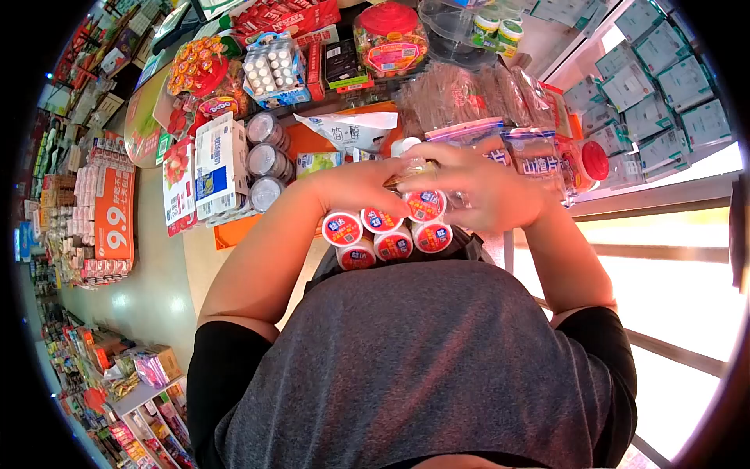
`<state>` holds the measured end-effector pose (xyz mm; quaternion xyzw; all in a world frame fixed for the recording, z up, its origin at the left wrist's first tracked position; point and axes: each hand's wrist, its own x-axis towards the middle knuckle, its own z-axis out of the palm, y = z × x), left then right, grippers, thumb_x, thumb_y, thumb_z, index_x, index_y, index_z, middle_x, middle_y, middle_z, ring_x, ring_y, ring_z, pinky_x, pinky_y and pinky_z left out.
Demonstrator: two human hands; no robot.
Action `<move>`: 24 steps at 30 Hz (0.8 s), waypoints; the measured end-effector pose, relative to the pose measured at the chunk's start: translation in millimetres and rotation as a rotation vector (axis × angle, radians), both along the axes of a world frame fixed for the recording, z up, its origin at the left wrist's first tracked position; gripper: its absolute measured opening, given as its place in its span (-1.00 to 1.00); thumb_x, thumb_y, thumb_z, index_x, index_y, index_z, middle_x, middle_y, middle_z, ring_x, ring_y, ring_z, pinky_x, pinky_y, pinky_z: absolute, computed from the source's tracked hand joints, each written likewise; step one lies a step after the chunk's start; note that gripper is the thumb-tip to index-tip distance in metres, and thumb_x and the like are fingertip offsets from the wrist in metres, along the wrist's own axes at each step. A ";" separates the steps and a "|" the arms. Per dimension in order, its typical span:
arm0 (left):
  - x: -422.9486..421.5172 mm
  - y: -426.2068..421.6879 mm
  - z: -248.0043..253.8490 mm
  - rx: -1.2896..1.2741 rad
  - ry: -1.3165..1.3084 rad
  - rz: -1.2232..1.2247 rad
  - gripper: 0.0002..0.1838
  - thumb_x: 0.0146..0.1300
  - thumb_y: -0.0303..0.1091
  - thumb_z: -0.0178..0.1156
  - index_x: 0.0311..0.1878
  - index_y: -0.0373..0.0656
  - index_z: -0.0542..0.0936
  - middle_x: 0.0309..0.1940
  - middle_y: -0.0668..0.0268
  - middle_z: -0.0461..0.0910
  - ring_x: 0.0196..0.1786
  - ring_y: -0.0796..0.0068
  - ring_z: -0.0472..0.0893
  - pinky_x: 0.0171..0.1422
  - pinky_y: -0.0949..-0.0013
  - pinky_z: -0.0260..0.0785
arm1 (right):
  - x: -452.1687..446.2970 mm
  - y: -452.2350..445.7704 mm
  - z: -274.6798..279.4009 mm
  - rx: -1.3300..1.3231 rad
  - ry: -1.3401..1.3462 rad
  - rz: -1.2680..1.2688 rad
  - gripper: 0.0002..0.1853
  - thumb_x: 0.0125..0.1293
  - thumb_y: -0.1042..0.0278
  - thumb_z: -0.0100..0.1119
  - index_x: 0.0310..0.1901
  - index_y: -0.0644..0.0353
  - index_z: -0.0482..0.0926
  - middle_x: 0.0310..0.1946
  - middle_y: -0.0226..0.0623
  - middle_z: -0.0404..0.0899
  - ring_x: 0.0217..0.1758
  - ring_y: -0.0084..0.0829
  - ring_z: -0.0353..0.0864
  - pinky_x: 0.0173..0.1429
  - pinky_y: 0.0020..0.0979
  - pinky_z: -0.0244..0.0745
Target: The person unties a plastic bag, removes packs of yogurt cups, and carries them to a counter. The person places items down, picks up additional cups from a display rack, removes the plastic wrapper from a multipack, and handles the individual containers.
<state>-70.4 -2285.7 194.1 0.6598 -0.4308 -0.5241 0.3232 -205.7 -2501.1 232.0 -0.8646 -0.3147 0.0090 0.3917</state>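
Observation:
Several small white tubs with red printed lids (pixel 392 244) stand packed in two rows right in front of my body. My left hand (pixel 351 187) reaches in from the left, its thumb over the rear tubs and its fingers curled by a small clear and brownish thing (pixel 414 170). From the other side, my right hand (pixel 488 187) bends its fingers toward that same thing, just above the tubs. What the fingers pinch is too small and covered to name. A white round cap (pixel 406 145) shows just beyond the fingertips.
Beyond my hands lie a white pouch (pixel 351 129), clear-wrapped brown packs (pixel 457 94) and a red-lidded jar (pixel 586 162). To the left are stacked grey-lidded tins (pixel 267 160) and white cartons (pixel 221 168). A candy jar (pixel 389 39) stands at the back.

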 end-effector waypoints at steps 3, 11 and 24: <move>7.0 -2.2 -4.3 0.011 0.045 -0.033 -0.06 0.11 -0.10 0.38 0.50 -0.34 0.27 0.34 0.04 0.49 0.32 0.32 0.51 0.40 0.32 0.32 | -13.4 10.8 -3.2 -0.139 -0.132 -0.029 -0.31 -0.04 0.58 0.37 0.24 -0.05 0.61 0.37 -0.13 0.40 0.33 -0.08 0.53 0.29 -0.20 0.52; 16.3 -3.9 -19.4 -0.019 0.154 -0.029 -0.12 0.16 -0.22 0.31 0.54 -0.25 0.24 0.38 0.16 0.46 0.41 0.42 0.41 0.53 0.32 0.17 | -25.4 27.5 -28.1 -0.127 -0.350 -0.213 -0.75 -0.05 0.50 0.40 -0.27 0.04 0.75 0.13 -0.24 0.63 0.01 -0.14 0.71 0.03 -0.26 0.65; -26.6 -8.1 66.1 0.211 -0.701 -0.154 0.02 -0.11 0.25 0.51 0.29 -0.35 0.49 -0.01 -0.08 0.68 0.04 -0.01 0.69 0.13 0.11 0.55 | -32.7 36.8 -31.4 -0.118 -0.483 -0.294 -0.88 -0.02 0.37 0.31 -0.38 0.07 0.66 -0.09 -0.40 0.60 -0.15 -0.29 0.66 -0.14 -0.26 0.60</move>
